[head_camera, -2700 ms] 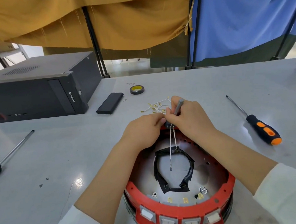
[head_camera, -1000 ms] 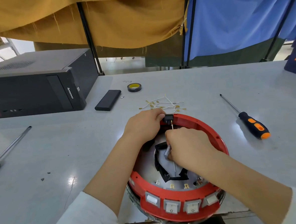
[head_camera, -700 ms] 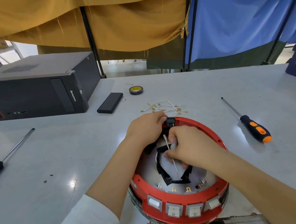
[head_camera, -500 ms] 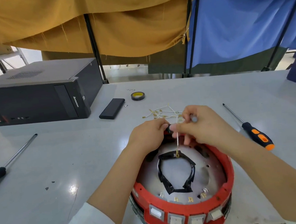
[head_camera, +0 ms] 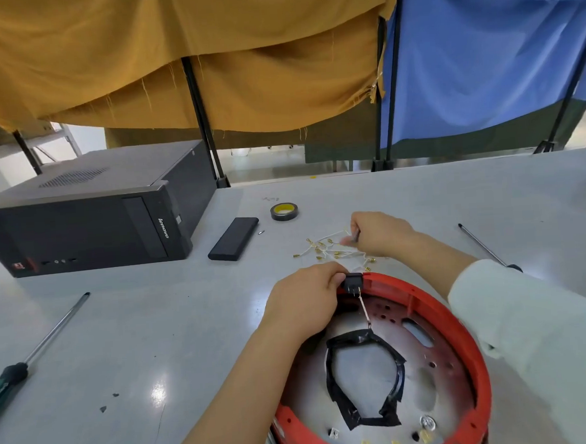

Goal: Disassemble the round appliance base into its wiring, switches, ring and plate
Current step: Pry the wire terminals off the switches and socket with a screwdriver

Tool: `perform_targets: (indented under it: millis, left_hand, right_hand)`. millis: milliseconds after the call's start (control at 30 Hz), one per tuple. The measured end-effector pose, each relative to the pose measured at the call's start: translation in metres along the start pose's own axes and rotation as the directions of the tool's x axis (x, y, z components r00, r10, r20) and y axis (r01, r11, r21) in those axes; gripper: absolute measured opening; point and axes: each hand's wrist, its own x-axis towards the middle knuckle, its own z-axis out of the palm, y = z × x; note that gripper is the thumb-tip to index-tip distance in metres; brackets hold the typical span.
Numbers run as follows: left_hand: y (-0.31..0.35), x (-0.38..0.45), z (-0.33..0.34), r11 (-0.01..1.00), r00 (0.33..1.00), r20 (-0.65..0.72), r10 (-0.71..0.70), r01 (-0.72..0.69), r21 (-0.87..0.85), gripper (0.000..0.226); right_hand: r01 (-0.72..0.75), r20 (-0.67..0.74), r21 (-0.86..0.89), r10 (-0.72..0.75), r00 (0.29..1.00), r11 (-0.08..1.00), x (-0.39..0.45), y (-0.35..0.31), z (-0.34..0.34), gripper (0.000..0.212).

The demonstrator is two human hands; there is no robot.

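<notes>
Grey desk (head_camera: 351, 187): loose wires (head_camera: 331, 248) piled far of the red ring (head_camera: 470, 341). Right hand (head_camera: 376, 232) pinches a tool there; left hand (head_camera: 306, 301) grips a black switch (head_camera: 353, 283), one wire still attached. Plate and ring seemingly remain joined.

Appliance base (head_camera: 379, 371) is set at table (head_camera: 154, 333) near edge. Loose wires (head_camera: 331, 250) are piled just behind it; tape roll (head_camera: 284, 211) further back. Computer case (head_camera: 89, 217) is placed far left. One screwdriver (head_camera: 35, 354) is laid left, another (head_camera: 485, 244) right.
</notes>
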Motion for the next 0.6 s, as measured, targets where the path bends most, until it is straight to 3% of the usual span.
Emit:
perform_targets:
  millis: [67,133,233,333,433,600]
  left_hand:
    - [-0.001,0.0,0.0,1.0,1.0,0.002,-0.001,0.001,0.005,0.023]
    - [-0.001,0.001,0.001,1.0,1.0,0.001,-0.004,0.004,0.0,0.024]
    - [-0.001,0.002,0.0,0.999,0.999,-0.008,-0.035,0.035,-0.028,0.024]
    - [0.0,0.002,-0.001,0.997,0.997,-0.035,-0.076,0.076,-0.005,0.025]
    - [0.001,0.001,-0.002,0.997,0.997,-0.037,-0.067,0.068,0.029,0.026]
    - [0.002,-0.002,-0.005,0.999,0.999,-0.016,-0.043,0.042,-0.016,0.029]
  right_hand:
    - [0.024,-0.09,0.048,-0.02,0.996,0.999,-0.009,-0.002,-0.004,0.041]
    - [0.08,-0.172,0.226,-0.041,0.984,0.971,-0.025,-0.003,-0.01,0.054]
    - [0.186,-0.248,0.599,-0.04,0.968,0.779,-0.055,-0.007,-0.019,0.062]
    - [0.177,-0.229,0.769,0.007,0.973,0.615,-0.075,-0.009,-0.01,0.057]
    - [0.136,-0.207,0.792,0.052,0.977,0.595,-0.082,-0.011,0.006,0.046]
    - [0.274,-0.431,0.636,0.037,0.901,0.722,-0.08,-0.01,0.013,0.044]
